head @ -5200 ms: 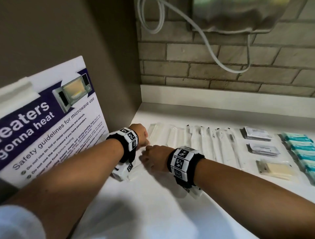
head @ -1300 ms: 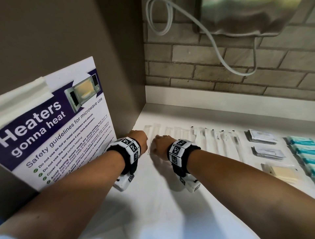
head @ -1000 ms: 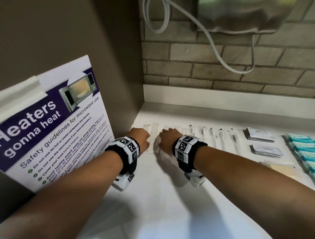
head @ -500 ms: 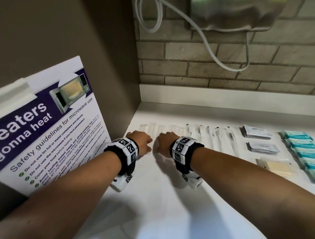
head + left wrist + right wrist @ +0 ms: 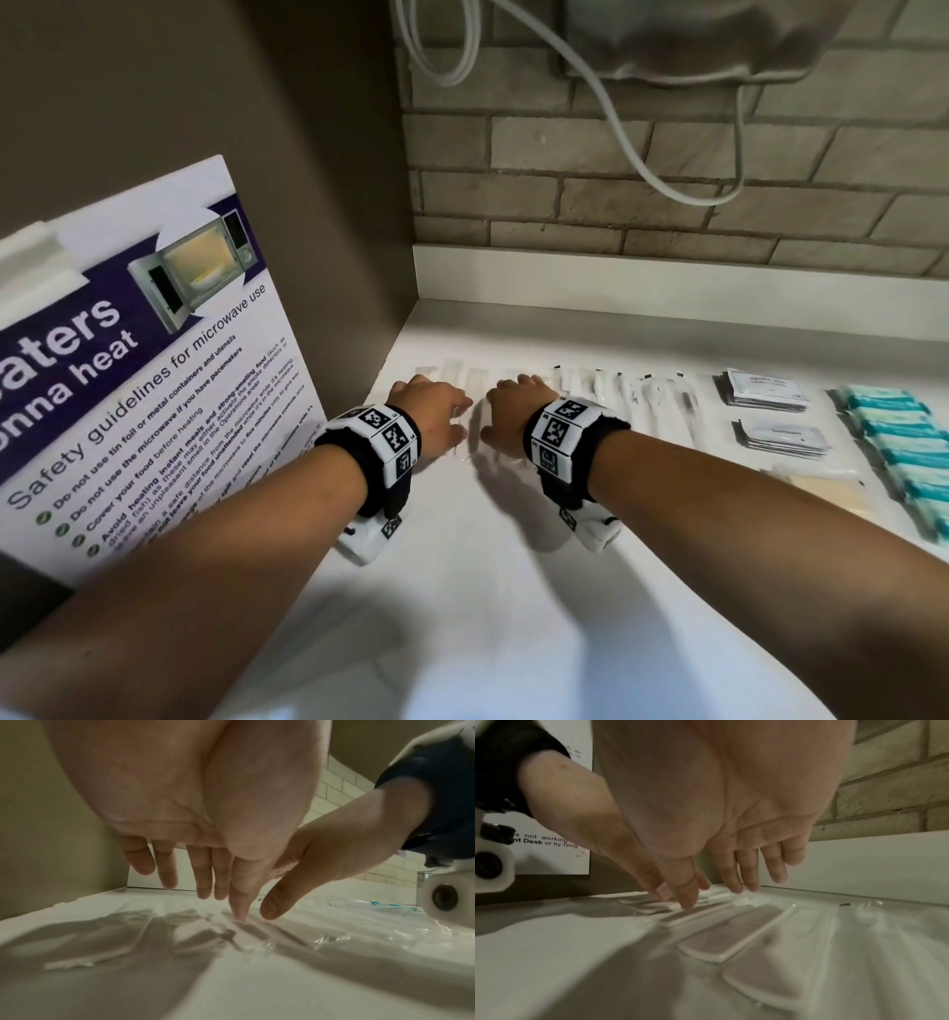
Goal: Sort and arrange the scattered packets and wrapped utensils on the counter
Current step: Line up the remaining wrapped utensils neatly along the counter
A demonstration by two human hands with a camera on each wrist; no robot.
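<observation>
Nudging wrapped utensils (image 5: 606,395) into row at far left of surface (image 5: 462,591); both hands have crept farther in than second ago. Left hand (image 5: 429,411) and right hand (image 5: 513,413) flat, fingers straight, gripping nothing. Row nearly squared, I judge.

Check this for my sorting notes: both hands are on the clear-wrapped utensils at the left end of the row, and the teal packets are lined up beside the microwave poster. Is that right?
Not quite. The teal packets lie at the far right of the counter, not beside the microwave poster, as the head view shows. The rest holds: left hand and right hand are on the clear-wrapped utensils at the row's left end.
</observation>
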